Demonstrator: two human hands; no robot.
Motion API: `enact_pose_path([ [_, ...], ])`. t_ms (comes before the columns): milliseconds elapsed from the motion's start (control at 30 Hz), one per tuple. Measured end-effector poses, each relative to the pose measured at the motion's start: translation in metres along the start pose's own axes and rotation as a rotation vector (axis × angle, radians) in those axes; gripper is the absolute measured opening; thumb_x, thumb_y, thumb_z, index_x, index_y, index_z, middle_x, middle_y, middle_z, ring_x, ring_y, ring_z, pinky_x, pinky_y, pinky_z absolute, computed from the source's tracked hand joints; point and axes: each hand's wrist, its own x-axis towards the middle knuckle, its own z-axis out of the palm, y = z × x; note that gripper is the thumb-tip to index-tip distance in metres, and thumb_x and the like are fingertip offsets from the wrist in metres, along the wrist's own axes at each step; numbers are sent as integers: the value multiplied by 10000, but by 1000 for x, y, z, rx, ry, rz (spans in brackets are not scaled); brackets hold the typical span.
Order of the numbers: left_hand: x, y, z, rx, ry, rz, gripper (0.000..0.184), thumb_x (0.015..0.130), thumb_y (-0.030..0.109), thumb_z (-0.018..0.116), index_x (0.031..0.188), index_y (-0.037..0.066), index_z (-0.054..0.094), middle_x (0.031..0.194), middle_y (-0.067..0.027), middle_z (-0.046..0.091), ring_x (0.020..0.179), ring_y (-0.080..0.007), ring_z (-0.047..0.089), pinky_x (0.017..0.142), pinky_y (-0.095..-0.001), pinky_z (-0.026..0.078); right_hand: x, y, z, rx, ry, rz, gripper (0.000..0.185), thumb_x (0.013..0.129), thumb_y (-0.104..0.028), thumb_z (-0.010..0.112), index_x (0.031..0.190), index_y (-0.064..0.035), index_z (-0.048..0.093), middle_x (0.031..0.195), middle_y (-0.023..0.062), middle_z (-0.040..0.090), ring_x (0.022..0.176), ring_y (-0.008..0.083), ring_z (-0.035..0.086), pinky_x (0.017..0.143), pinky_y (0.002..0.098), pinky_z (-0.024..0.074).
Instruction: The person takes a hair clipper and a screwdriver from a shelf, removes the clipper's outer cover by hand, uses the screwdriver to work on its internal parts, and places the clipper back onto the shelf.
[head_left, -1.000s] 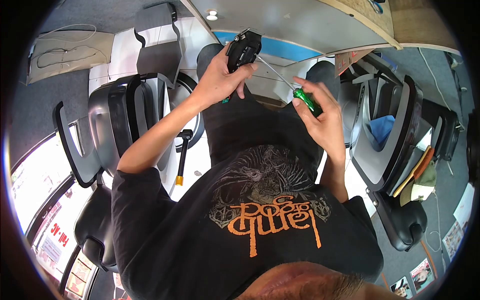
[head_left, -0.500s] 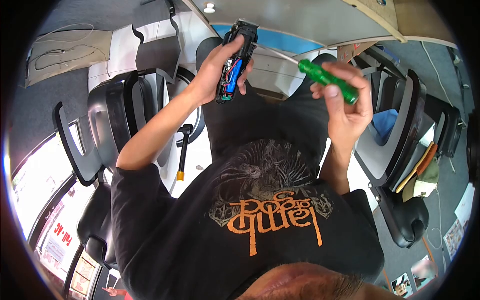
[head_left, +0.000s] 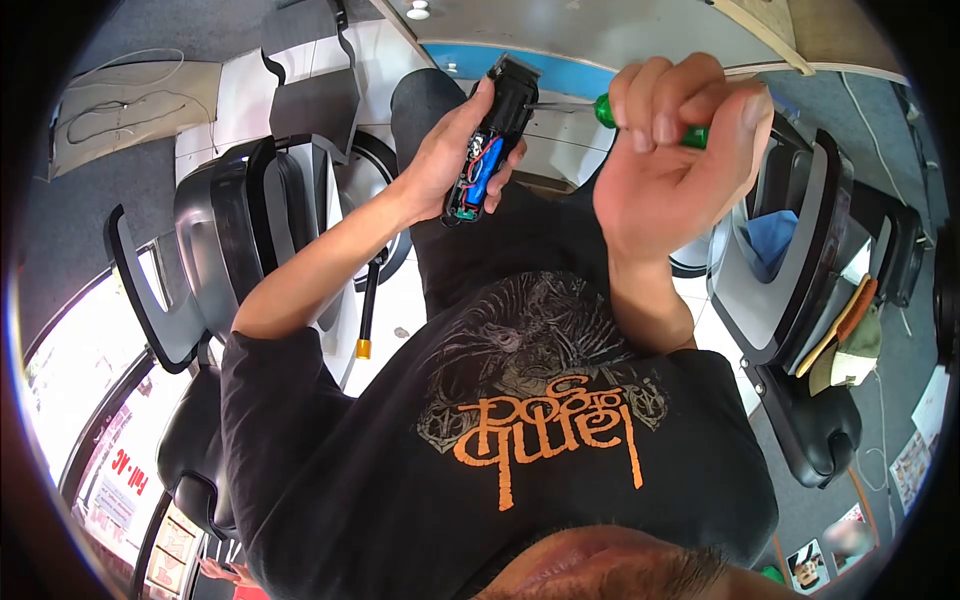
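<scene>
Gripped in my left hand is a black hair clipper, tilted with its blade end up. Its casing is open, baring a blue battery, red wires and a small green board at the lower end. Fingers of my right hand wrap round the handle of a green screwdriver; most of that handle is hidden behind them. The thin metal shaft points left, and its tip meets the side of the clipper near the blade end. Whether it sits in a screw I cannot tell.
Black salon chairs stand on the left and right. A wooden-edged counter runs along the top. On the right chair lie a blue cloth and a brush. Another person's hand shows at lower left.
My right hand has turned over and closed more fully round the screwdriver handle, rising slightly. The clipper has shifted a little right and down in my left hand.
</scene>
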Motion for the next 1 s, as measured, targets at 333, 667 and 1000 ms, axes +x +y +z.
enact_pose_path([
  [333,0,5,-4,-2,-7,-49,701,1089,685,345,1262,48,580,816,-58,640,523,-111,593,428,-282,544,-9,-1,-9,59,-262,21,171,1062,-89,518,915,-19,465,646,88,494,511,93,349,475,304,343],
  [667,-1,3,2,36,9,-41,764,1098,680,295,1398,13,518,813,-45,574,495,-105,564,423,-268,543,9,4,0,-264,333,-8,345,1145,-309,432,930,-41,444,711,99,503,487,154,360,488,359,385],
  [1000,-2,3,2,34,-25,-28,772,1095,686,292,1404,12,508,826,-46,589,502,-108,576,428,-275,552,9,-12,-31,72,-177,141,403,1153,-351,392,904,-45,470,669,73,444,579,153,415,568,345,405],
])
